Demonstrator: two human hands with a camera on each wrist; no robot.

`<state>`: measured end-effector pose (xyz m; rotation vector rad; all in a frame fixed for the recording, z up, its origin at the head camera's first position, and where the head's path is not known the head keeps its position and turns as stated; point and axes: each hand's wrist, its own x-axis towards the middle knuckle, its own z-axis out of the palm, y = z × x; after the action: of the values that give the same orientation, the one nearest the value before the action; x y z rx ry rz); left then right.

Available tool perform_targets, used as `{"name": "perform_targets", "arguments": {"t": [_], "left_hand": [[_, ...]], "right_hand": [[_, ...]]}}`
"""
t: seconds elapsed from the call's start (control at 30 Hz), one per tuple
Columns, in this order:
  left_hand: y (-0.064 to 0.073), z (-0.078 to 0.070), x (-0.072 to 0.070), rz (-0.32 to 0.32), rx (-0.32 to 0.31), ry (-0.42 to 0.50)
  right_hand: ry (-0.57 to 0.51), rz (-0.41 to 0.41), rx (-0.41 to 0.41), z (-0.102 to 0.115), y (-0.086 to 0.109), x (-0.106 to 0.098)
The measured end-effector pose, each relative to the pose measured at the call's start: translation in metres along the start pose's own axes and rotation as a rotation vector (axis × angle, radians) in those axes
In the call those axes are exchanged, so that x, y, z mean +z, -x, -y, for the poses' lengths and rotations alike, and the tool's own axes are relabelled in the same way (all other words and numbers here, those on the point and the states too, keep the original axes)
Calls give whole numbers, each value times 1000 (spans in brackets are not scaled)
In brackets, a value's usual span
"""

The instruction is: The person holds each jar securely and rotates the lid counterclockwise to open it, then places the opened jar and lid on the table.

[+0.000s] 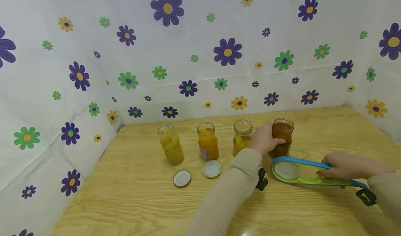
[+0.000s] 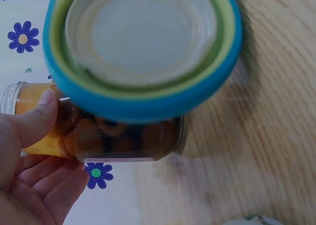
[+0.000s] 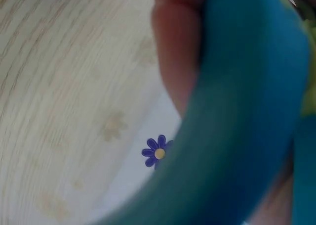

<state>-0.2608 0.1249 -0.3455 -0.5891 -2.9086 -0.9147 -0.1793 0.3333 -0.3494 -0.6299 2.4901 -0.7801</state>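
Note:
My left hand (image 1: 265, 138) grips the upper side of an uncapped glass jar of dark brown fruit (image 1: 281, 143), thumb across its front. In the left wrist view the thumb and fingers lie on either side of this jar (image 2: 123, 138). My right hand (image 1: 341, 165) holds the handle of a blue and green jar opener (image 1: 308, 162). A lid (image 1: 286, 170), its pale inside showing, sits in the opener's round end, in front of the jar and apart from it. Close up in the right wrist view, the opener's blue handle (image 3: 247, 106) hides most of the right hand.
Left of the hands stand three open jars: yellow fruit (image 1: 241, 142), orange fruit (image 1: 209, 145) and a taller jar of yellow pieces (image 1: 172, 149). Two lids, one (image 1: 211, 169) beside another (image 1: 182, 178), lie inside-up on the wooden table (image 1: 134, 194). A flowered cloth (image 1: 194, 37) hangs behind.

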Motion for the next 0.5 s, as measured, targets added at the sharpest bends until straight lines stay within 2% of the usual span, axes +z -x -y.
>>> {"name": "perform_targets", "arguments": {"t": [0.23,0.4,0.5], "left_hand": [[-1,0,1,-33,-6,66],[-2,3,3,4,22,119],[-1,5,4,22,27,151]], "right_hand": [[-103,33,52,0,-12,-1],[-131,74,54,-4,-10,-1],[-186,104,63,-6,-9,-1]]}}
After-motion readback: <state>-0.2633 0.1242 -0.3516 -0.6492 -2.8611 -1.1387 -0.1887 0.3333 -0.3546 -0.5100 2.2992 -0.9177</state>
